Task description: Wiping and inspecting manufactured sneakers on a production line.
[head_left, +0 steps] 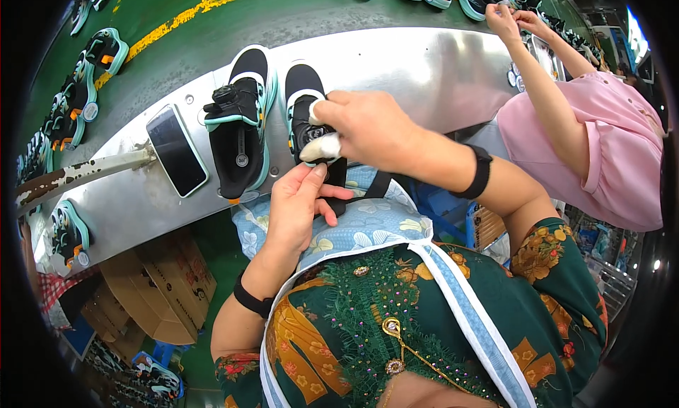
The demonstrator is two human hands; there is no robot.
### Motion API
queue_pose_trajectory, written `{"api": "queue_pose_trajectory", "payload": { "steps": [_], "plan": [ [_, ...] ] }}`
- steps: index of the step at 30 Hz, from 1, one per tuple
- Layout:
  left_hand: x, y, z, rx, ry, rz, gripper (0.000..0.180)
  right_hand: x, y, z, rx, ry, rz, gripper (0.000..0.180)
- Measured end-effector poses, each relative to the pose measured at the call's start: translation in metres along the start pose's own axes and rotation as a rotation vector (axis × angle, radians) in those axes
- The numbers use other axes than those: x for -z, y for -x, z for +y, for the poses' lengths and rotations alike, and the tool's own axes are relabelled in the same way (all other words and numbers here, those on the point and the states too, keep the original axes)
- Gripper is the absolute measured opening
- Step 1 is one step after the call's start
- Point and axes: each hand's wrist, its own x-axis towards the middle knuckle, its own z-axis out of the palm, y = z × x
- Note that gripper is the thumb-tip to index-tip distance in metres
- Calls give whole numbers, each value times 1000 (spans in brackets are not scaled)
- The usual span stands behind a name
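A black, white and mint sneaker point(304, 83) lies in front of me, toe pointing away, on the metal ledge. My right hand point(368, 129) bends over it, with white covers on the thumb and a finger, closed around the black dial on its tongue. My left hand point(300, 206) is nearer to me, thumb and forefinger pinched at the tongue's edge, other fingers loosely bent. Part of this sneaker's heel end is hidden by my hands. Its match, another sneaker point(240, 150), rests just to the left, its dark insole showing.
A phone point(177, 150) lies left of the sneakers, beside a worn metal bar point(85, 175). More sneakers point(106, 51) stand along the green surface point(170, 61). A co-worker in pink point(566, 136) works at the right. Cardboard boxes point(152, 288) sit below the ledge at left.
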Motion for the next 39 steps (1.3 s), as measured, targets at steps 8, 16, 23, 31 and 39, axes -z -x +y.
{"api": "queue_pose_trajectory", "payload": {
  "steps": [8,16,23,31,39],
  "plan": [
    [1,0,0,29,-18,12,25,-5,0,-7,-12,-16,40,32],
    [-2,1,-1,0,-35,-13,26,-7,5,-2,18,-96,29,33],
    [-1,7,13,64,82,-54,37,35,-19,35,-169,-440,-132,32],
    [-1,1,12,46,66,-46,36,1,-11,15,142,-358,-161,32],
    [10,-7,1,67,32,-48,36,-1,-9,11,16,-467,-197,20]
  ]
}}
